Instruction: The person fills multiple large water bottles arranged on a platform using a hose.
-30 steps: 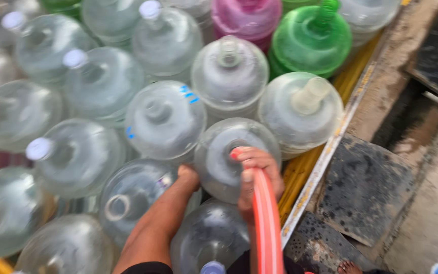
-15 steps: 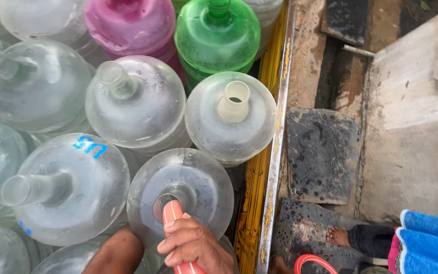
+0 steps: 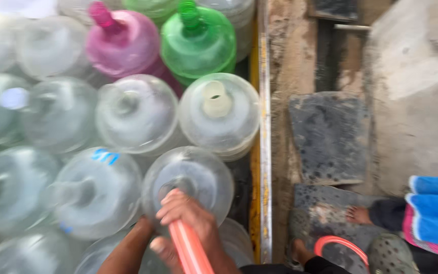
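Observation:
My right hand (image 3: 191, 215) is shut on an orange-red hose (image 3: 191, 253) and holds its end at the mouth of a clear round water jug (image 3: 198, 172). My left forearm comes in from the lower left. My left hand (image 3: 150, 243) lies against the hose and the jug just below the right hand, and its grip is blurred. The jug's neck is hidden under my fingers. Beside it stand a clear jug with a blue mark (image 3: 97, 187) and a clear jug with a pale open neck (image 3: 219, 109).
Several clear jugs, a pink one (image 3: 128, 43) and a green one (image 3: 198, 43) are packed tight on the left. A yellow and metal rail (image 3: 263, 152) borders them. Right of it are dark stone slabs (image 3: 328, 137), another person's bare foot (image 3: 358, 215), blue cloth (image 3: 434, 213) and a hose loop (image 3: 340, 242).
The view has swung right and closer to the jugs. My right hand has stayed shut on the hose and brought its end onto the jug's mouth, and my left hand has closed in beside it.

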